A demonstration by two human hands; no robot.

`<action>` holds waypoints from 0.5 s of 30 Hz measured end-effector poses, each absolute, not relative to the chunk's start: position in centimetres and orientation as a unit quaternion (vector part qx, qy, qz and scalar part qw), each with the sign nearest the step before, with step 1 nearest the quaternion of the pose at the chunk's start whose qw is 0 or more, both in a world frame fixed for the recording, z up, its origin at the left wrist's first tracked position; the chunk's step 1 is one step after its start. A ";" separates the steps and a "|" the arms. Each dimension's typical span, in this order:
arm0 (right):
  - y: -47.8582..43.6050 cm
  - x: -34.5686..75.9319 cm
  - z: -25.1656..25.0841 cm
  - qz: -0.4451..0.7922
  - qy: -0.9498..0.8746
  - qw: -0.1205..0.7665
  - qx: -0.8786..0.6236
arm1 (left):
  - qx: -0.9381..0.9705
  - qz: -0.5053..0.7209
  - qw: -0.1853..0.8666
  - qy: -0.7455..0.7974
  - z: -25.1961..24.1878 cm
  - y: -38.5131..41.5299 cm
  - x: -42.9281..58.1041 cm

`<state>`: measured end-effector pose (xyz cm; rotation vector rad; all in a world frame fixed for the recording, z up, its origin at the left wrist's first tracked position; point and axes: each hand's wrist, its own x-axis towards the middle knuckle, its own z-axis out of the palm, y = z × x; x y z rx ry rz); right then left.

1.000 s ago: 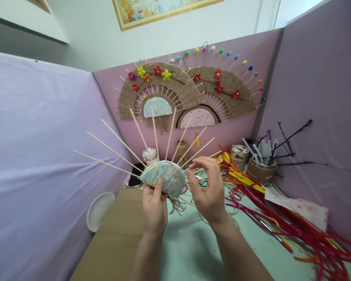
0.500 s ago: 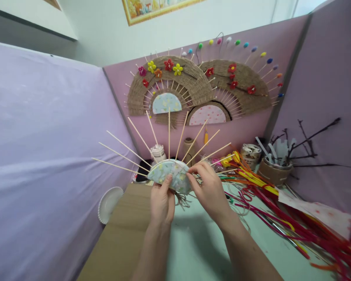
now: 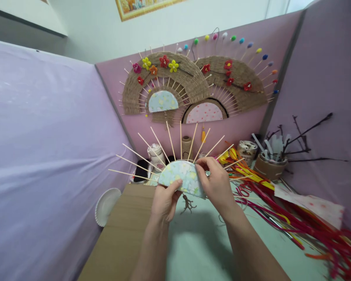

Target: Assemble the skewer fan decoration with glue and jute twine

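Here, two hands clamp one fan above the table

The fan [image 3: 181, 177] is held in the air at the middle of the view, above the table [image 3: 199, 249]. Its core is a half-disc covered in pale flowered cloth. The flat edge runs left to right and dips a little toward the right, and the curved edge faces up. Thin wooden sticks [image 3: 170, 141] spread from that curve, upward and outward, away from the person and toward the back wall. A small brown tassel [image 3: 188, 203] hangs from the flat edge, between the two wrists.

The left hand [image 3: 163, 201] comes from below and is closed on the lower left corner, with the thumb across the front of the cloth and the fingers behind it. The right hand [image 3: 218, 187] is closed on the right end, thumb tip pressed on the front near the top of the curve, fingers wrapped behind. It sits slightly higher than the left. Both forearms rise from the lower edge of the view and converge on the fan, so neither hand is free.

Under the left forearm lies a brown board [image 3: 123, 234], with a white plate [image 3: 105, 205] near it. Well to the right, red and yellow pipe cleaners [image 3: 280, 210] cover the table, near a pot [image 3: 269, 166] of dark twigs. Two wall fans [image 3: 163, 84] hang on the back wall.
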<state>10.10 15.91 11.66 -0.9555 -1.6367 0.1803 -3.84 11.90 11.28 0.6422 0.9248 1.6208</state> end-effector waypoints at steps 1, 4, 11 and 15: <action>15.9 10.2 11.7 0.076 -0.697 0.583 -0.411 | 0.272 0.683 0.555 0.389 11.3 11.9 -3.8; 15.8 10.4 11.8 0.078 -0.686 0.589 -0.419 | 0.270 0.694 0.546 0.385 11.2 12.0 -3.7; 15.6 10.7 12.0 0.086 -0.673 0.595 -0.432 | 0.289 0.710 0.507 0.393 11.4 12.0 -4.2; 15.7 11.1 12.1 0.096 -0.665 0.595 -0.442 | 0.312 0.705 0.494 0.403 11.7 11.8 -4.4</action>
